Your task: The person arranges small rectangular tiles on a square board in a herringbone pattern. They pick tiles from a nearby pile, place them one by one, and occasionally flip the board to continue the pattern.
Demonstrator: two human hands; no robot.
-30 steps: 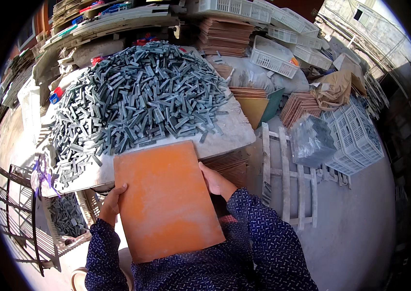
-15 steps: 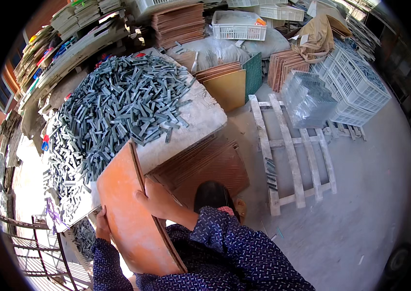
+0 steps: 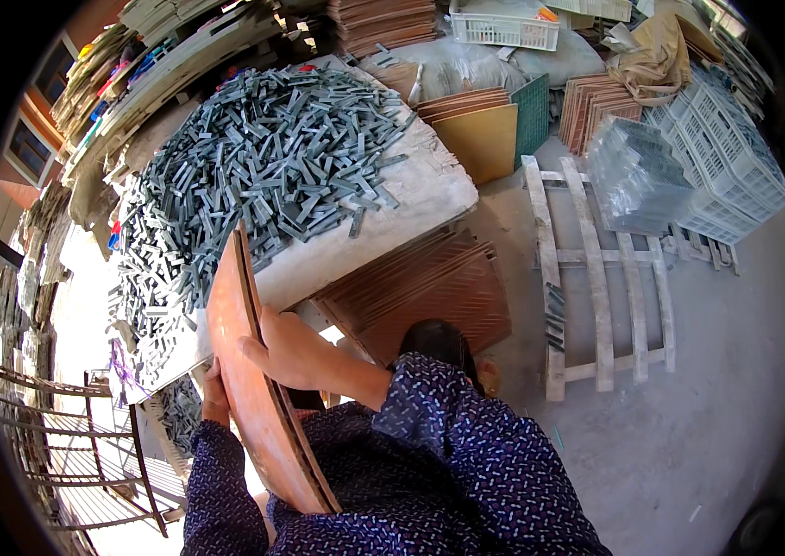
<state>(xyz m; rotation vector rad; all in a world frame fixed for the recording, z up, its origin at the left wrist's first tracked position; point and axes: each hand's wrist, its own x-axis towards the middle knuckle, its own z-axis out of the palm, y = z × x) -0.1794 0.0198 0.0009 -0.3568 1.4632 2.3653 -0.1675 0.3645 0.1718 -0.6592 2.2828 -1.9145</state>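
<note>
Orange on its broad face and dark along its layered edge, the board (image 3: 255, 398) stands steeply on edge between your hands, beside the white-topped table (image 3: 431, 190), its lower end by your patterned clothing (image 3: 374, 473). That edge suggests more than one sheet, so squeeze evenly from both sides to stop any slipping, and keep the upper corner clear of the loose grey-green strips (image 3: 309, 139) heaped behind it. Your right hand (image 3: 304, 357) reaches across from the right, forearm slanting up, fingers closed on the board with the thumb at its near edge. Your left hand (image 3: 215, 398) clasps the opposite side, forearm rising steeply; some fingers are hidden, so their spread cannot be told. Farther out, ribbed brown boards (image 3: 429, 306) lean below the tabletop, and a slatted pallet (image 3: 594, 278) lies to your right.
</note>
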